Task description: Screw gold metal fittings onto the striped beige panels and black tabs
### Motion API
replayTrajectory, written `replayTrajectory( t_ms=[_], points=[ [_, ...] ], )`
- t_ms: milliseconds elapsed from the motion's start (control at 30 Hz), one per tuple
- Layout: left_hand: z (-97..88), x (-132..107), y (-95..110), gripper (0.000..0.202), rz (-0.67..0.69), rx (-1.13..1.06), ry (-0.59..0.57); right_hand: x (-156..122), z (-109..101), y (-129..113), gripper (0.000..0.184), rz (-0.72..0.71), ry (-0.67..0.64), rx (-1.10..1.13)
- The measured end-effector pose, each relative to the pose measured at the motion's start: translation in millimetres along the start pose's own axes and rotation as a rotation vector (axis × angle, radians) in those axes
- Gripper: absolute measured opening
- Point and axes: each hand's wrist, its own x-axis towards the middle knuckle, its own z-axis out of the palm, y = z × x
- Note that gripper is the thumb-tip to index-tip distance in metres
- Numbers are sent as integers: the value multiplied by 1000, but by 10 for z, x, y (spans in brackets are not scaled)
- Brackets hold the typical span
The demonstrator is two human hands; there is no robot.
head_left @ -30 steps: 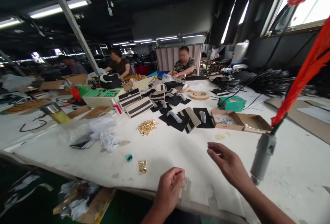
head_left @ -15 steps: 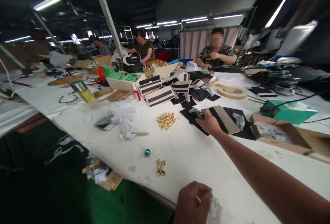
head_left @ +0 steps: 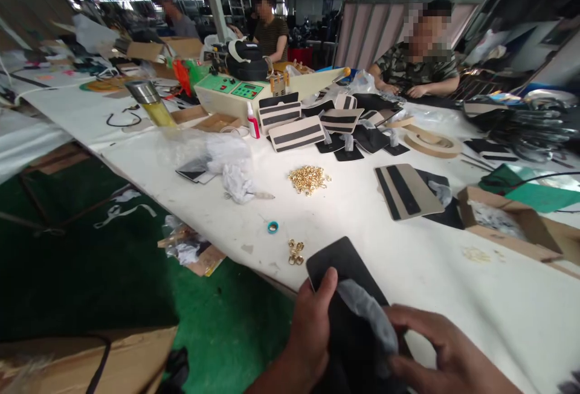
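A flat black panel (head_left: 347,259) with rounded corners is held up in front of me over the near table edge. My left hand (head_left: 312,327) grips its left side, thumb lying on the black face. Across the panel curves a strip wrapped in cloudy plastic (head_left: 365,303). At the right edge my right hand (head_left: 435,345) has its fingers closed around the lower part of this strip; the fingertips are partly hidden. Beyond the panel lie a few gold metal fittings (head_left: 296,252), a small blue ring (head_left: 272,227) and a heap of small gold pieces (head_left: 308,180).
A beige panel with black stripes (head_left: 408,191) lies on black panels at right, beside an open cardboard box (head_left: 502,222). More panels (head_left: 296,134) are piled farther back near a tape roll (head_left: 432,142). A bottle (head_left: 151,104) stands at left. Across the table sits a co-worker (head_left: 417,67).
My right hand has brought a black panel from the right-hand stack toward me. My left hand has let go of a clear plastic piece and now grips the panel. The view has tilted downward.
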Motion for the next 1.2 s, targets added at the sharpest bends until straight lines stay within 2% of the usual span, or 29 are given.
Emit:
replayTrajectory(
  t_ms=[33,100,200,300,367,433,533,667,767,833,967,1100,1200],
  points=[
    [-41,-60,15,59,-42,9,10,-26,-3,-28,29,-9,-30,-6],
    [-140,-184,25,54,-90,45,4,107,-3,-95,24,-12,26,-2],
    [-315,-362,25,51,-88,68,-4,630,141,-179,29,-13,193,17],
    [-495,-507,10,53,-67,104,44,1225,485,-158,28,-52,99,34],
    [-605,-579,-12,54,-55,152,86,1510,729,-90,25,-77,56,-68],
    [-692,-631,-37,54,-38,180,119,1663,904,-13,23,-98,33,-170],
    [-750,-669,-47,53,-21,158,157,1708,1012,57,20,-108,29,-267],
    [-718,-664,10,54,-26,134,159,1689,1026,46,15,-114,52,-289],
    [-696,-648,69,55,-20,162,143,1650,998,18,13,-122,80,-191],
    [-698,-644,103,56,-1,201,155,1521,942,-3,15,-104,111,-24],
    [-652,-660,141,53,76,322,179,919,762,-76,30,5,192,412],
    [-448,-696,127,46,176,536,155,243,650,-157,21,-57,253,440],
    [-256,-736,67,43,271,686,60,-59,645,-160,13,-136,301,438]
  ],
)
